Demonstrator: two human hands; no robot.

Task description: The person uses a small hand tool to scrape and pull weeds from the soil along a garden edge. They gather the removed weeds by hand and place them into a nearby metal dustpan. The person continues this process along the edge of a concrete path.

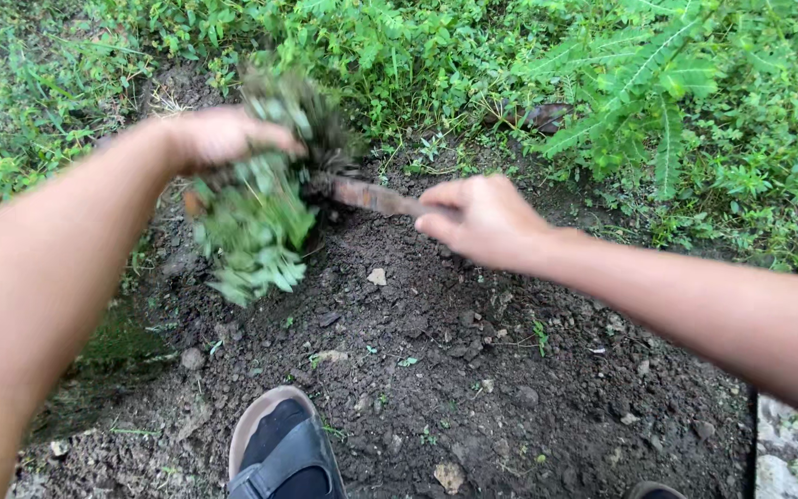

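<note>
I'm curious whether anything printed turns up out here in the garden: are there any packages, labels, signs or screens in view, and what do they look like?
None in view: only bare soil, green plants, the left hand gripping a clump of weeds, the right hand on a rusty tool, and a sandal.

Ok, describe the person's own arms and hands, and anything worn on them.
Both arms are bare, with no sleeve in view. The left hand and right hand wear no gloves, and no rings, watch or bracelet show. The left hand is blurred, so small details there cannot be told.
</note>
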